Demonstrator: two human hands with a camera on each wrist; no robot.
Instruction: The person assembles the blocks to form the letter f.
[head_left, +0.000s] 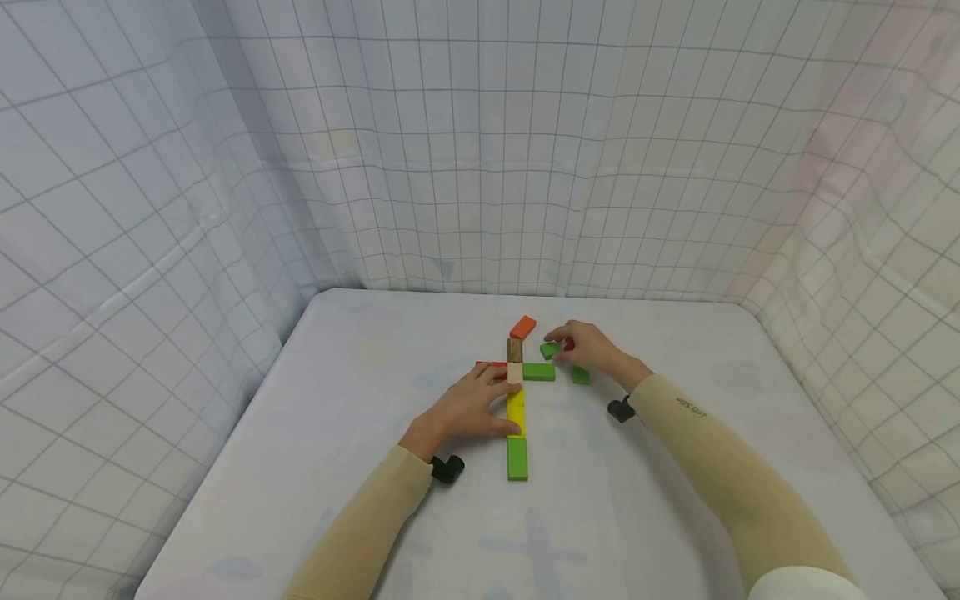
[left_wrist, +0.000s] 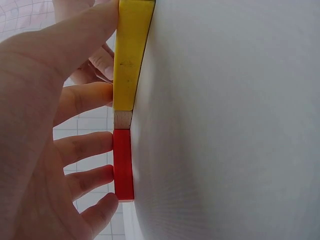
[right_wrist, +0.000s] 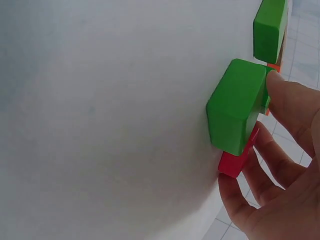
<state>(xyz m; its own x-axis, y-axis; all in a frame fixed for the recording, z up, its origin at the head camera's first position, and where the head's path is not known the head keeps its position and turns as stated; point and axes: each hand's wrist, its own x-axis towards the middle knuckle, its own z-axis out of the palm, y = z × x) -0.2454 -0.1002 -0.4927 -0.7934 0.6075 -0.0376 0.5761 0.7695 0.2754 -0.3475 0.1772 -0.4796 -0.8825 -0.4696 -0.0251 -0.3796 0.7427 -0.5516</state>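
Observation:
My left hand (head_left: 468,404) spans the left side of a line of flat blocks, fingers spread. Its thumb and index fingertip touch the yellow block (left_wrist: 131,55), while other fingertips rest along the red block (left_wrist: 123,165). A pale wooden block (head_left: 515,372) sits at the crossing, with a green block (head_left: 538,372) to its right. To the upper right, my right hand (head_left: 588,346) pinches a small green block (head_left: 550,350) between thumb and index finger. Beneath that hand lie a second red block (right_wrist: 235,162) and another green block (right_wrist: 235,107), partly overlapping in the right wrist view.
A brown block (head_left: 515,350) extends the line away from me, and a tilted orange block (head_left: 523,327) lies at its far end. Nearest me, a green block (head_left: 517,458) ends the line. Grid-patterned curtains (head_left: 480,167) surround the white table (head_left: 360,375) at the back and sides.

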